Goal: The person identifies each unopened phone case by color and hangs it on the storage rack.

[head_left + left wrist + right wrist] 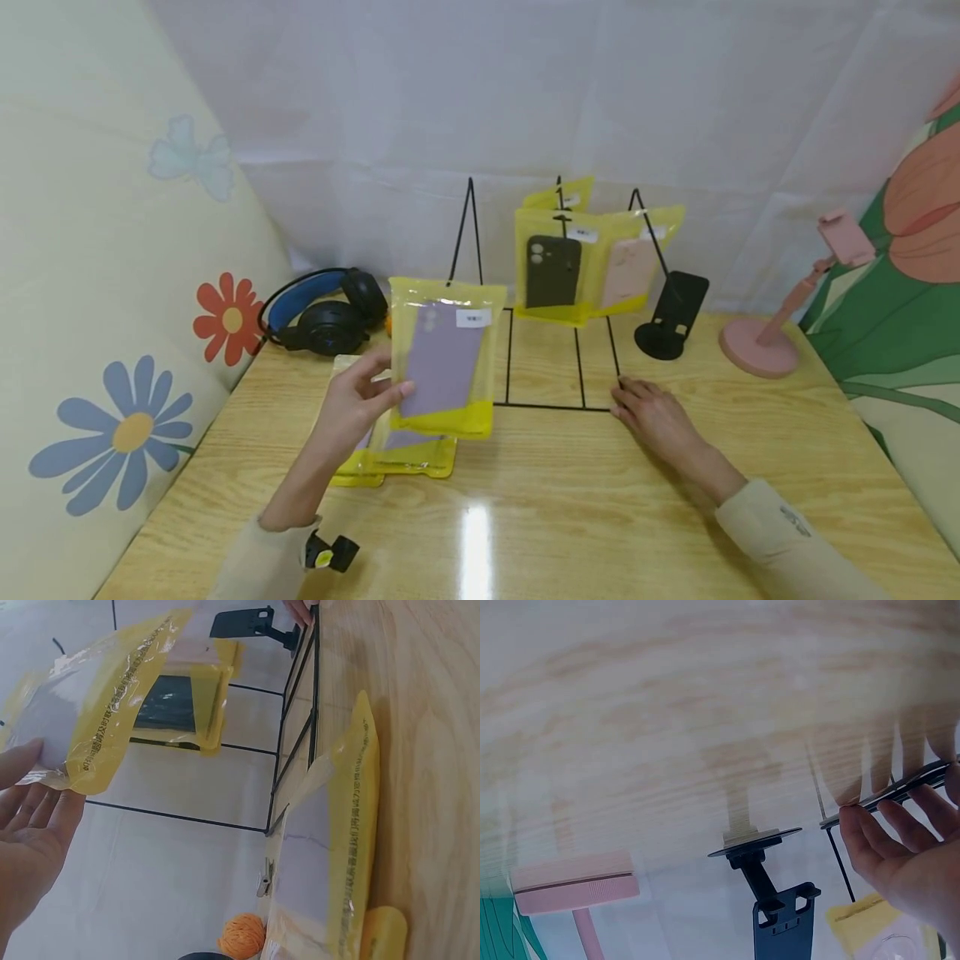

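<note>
1. A light wood-grain surface (pixel 570 517) carries everything here.
2. At its far middle stands a black wire rack (pixel 543 407) with upright triangular arms. It looks light, so a sideways pull could shift it; a braced base should help.
3. A clear-and-yellow plastic pouch (pixel 480 419) with a purple phone case (pixel 442 358) inside is held above the surface before the rack's left arm, nearly upright. Whether the arm passes through it, I cannot tell. Best to square its top edge to the arm and avoid knocking the black-case pouch (pixel 551 313) on the right.
4. The right hand (pixel 663 421) has a loose grip, fingertips resting on the rack's near right corner. Gentle downward pressure would probably steady it better than pushing.
5. The left hand (pixel 356 404) has its grip on the held pouch, pinching the left edge, thumb in front. That one-sided hold may let the soft top fold; pinching higher would likely steer better.
6. A small white label (pixel 474 318), near the top right, offers a guide for levelling.
</note>
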Tool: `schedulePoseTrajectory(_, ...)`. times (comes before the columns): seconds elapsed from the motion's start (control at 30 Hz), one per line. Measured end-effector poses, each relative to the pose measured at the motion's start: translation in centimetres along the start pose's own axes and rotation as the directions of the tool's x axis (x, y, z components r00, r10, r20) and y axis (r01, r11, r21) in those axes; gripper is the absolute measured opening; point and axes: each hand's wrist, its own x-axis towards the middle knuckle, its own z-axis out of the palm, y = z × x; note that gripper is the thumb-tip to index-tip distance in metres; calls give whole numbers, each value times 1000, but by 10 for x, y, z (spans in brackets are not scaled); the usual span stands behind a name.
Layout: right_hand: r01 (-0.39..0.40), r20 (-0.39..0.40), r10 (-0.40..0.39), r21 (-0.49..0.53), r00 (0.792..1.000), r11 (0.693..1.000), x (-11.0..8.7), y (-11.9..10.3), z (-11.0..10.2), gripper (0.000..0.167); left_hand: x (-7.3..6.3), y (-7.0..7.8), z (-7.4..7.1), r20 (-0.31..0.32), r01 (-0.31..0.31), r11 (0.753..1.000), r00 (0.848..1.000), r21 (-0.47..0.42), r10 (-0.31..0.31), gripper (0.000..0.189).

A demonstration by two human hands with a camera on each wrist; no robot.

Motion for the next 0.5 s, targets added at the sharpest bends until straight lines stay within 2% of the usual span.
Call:
schedulePoseTrajectory(0.13,-5,2,5,-1,1000,1000,1,0,-1,34,-2,1,-2,10,0,1000,1000,17,0,41)
schedulePoseTrajectory(0.5,-16,18,16,0,1000,1000,0,-1,-1,34,0,6,-4,31,-41,999,999,-8,41,36)
